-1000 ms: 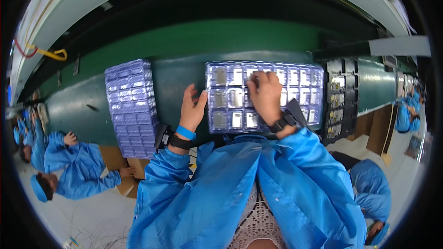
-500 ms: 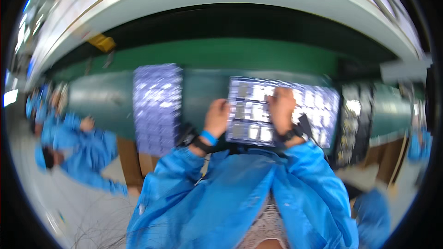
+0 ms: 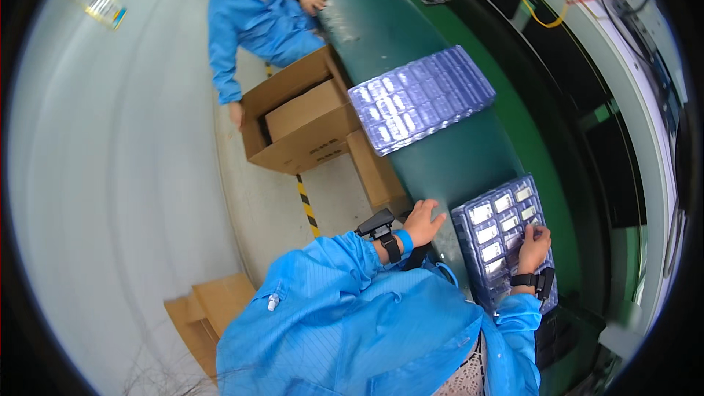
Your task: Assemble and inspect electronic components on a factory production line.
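A clear plastic tray [image 3: 475, 264] with several rows of pockets lies on the green bench, and small flat silvery-white pieces [image 3: 492, 251] sit in its pockets. Over its far right part is my right hand [image 3: 534, 249], fingers bent and drawn together; whatever they may hold is hidden. My left hand [image 3: 422, 224] rests by the bench's near edge, just left of the tray. Its fingers are extended and nothing is in them. Both wrists carry black straps, and the left also has a blue band.
A stack of similar clear trays [image 3: 422, 99] stands farther along the green bench [image 3: 440, 169]. Beside the bench are an open cardboard box [image 3: 308, 128] and another carton [image 3: 374, 172]. A person in blue [image 3: 257, 15] sits beyond, one hand at the box. Cables [image 3: 546, 22] hang from the shelf.
The view has swung toward the left, bringing the box and the co-worker closer into sight. My left hand has come away from the tray's side; my right hand stays over the tray.
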{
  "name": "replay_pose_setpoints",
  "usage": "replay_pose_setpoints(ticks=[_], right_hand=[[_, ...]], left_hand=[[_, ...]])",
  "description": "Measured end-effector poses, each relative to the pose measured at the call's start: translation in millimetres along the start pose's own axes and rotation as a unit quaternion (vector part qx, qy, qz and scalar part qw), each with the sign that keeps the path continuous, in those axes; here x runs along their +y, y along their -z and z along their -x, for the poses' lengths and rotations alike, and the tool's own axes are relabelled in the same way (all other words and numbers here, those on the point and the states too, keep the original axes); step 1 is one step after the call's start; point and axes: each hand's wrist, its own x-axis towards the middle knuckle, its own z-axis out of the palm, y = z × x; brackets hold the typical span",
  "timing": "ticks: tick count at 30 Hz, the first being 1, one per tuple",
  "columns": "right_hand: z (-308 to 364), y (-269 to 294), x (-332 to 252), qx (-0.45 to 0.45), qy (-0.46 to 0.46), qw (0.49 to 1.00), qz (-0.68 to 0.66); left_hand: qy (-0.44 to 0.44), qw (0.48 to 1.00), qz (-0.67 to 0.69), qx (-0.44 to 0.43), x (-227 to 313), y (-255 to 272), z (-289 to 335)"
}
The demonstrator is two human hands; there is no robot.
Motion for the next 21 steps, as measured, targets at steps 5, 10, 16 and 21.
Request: replay_pose_setpoints(ticks=[5,10,16,21], right_hand=[[-4,-7,6,-0.007,0.018,1.000,0.024],[-6,-7,11,-0.011,0.026,0.999,0.046],[-4,-8,12,0.006,0.023,0.999,0.049],[-3,-8,12,0.007,0.022,0.998,0.053]], left_hand=[[0.020,0.998,0.016,0.062,-46,-4,41],[0.041,0.994,0.044,0.095,-61,4,77],[0.062,0.992,0.057,0.094,-71,10,100],[0.079,0.988,0.091,0.094,-68,12,106]])
